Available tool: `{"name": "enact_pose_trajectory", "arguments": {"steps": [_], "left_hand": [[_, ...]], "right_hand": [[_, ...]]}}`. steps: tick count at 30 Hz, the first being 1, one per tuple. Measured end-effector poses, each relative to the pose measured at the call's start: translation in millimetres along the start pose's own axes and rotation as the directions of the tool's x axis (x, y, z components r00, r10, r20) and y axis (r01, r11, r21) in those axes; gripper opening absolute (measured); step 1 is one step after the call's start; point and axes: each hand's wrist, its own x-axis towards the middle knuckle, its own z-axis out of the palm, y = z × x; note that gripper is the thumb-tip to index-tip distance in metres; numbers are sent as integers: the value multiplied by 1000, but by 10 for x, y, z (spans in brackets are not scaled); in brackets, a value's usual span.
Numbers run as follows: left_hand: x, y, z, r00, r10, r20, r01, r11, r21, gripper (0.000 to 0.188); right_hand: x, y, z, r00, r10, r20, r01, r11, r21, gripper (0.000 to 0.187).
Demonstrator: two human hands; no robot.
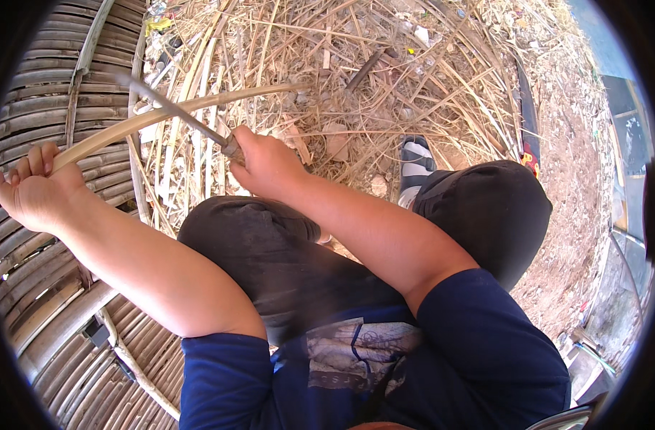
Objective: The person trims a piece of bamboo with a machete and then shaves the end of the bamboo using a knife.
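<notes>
My left hand point(44, 190), at the far left, is closed around the near end of a long pale bamboo strip point(166, 113). The strip runs to the right and away from me in a gentle curve. In my right hand point(263, 161) is the handle of a knife point(175, 109) with a long, narrow dark blade. This blade points to the far left and crosses the strip near the strip's middle. I cannot tell whether its edge cuts into the strip or only lies against it. The blade's tip is blurred.
A slatted bamboo wall or platform point(44, 115) lies along my left side. Split strips and shavings point(291, 50) litter the ground ahead. My bent knees point(485, 208) are below my arms, with a sandalled foot point(415, 161) beyond. A dark long object point(526, 107) lies at the right.
</notes>
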Motion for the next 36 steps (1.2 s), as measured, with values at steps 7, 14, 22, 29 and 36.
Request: {"name": "enact_pose_trajectory", "arguments": {"steps": [7,14,22,29,36], "left_hand": [[-159,22,66,985,33,-172,-23,998,62,33],[-146,3,119,995,40,-90,-37,999,32,32],[-101,-16,19,982,41,-186,-25,995,92,32],[-53,-47,6,975,36,-218,-20,997,79,32],[-103,-25,98,984,23,-176,-16,999,44,31]], "right_hand": [[-130,1475,29,851,497,-168,-514,854,-81,42],[-162,634,89,895,412,-168,-402,911,91,36],[-197,990,-29,939,326,-110,-338,932,-129,30],[-215,1358,-34,825,528,-202,-555,825,-107,41],[-96,768,150,932,312,-186,-293,948,124,35]]}}
